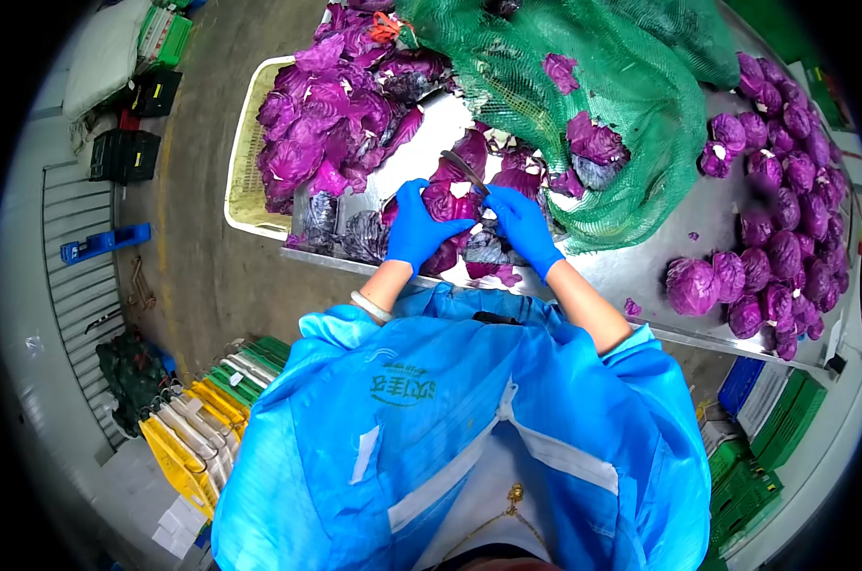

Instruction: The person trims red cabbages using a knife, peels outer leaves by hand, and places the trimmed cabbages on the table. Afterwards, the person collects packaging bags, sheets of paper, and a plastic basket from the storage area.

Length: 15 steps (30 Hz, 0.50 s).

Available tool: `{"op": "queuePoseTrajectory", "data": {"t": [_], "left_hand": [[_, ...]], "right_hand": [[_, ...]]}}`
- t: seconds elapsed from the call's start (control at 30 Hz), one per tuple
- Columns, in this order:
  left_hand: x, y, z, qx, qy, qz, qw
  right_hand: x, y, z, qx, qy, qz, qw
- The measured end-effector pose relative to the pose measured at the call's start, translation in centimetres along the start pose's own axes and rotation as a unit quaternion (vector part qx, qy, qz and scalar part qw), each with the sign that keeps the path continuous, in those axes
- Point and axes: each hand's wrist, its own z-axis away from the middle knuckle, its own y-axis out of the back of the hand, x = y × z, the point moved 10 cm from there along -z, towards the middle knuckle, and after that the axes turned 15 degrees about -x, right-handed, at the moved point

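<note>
My left hand (417, 228), in a blue glove, lies against the left side of a red cabbage (447, 202), its thumb stretched across the near side. A pale cut patch shows on top of this cabbage. In my right hand (521, 226), also gloved in blue, is a knife (463, 169) with a dark, slightly curved blade that points up and left over the cabbage. Loose purple leaves and leaf scraps (488, 249) lie under and around both hands. Just right of my right hand spreads a green mesh bag (631, 205), with a red cabbage (597, 157) lying on it.
At the left, a pale yellow crate (245, 181) is heaped with purple cabbage leaves (317, 124). Several red cabbages (783, 252) are grouped on the right of the metal table (631, 276). Stacked yellow crates (184, 443) and green crates (788, 419) stand on the floor behind.
</note>
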Motion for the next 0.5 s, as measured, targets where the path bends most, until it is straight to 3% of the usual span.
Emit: {"op": "queuePoseTrajectory", "data": {"t": [0.03, 0.13, 0.5], "left_hand": [[-1.0, -0.9, -0.3, -0.032, 0.000, 0.072, 0.997], [0.7, -1.5, -0.3, -0.044, 0.016, -0.053, 0.997], [2.3, -2.2, 0.3, 0.010, 0.031, -0.053, 0.998]], "right_hand": [[-0.5, 0.0, 0.3, -0.011, 0.009, 0.037, 0.999], [-3.3, -0.3, 1.7, 0.043, 0.070, 0.178, 0.981], [-3.1, -0.8, 0.4, 0.080, -0.043, 0.291, 0.952]]}}
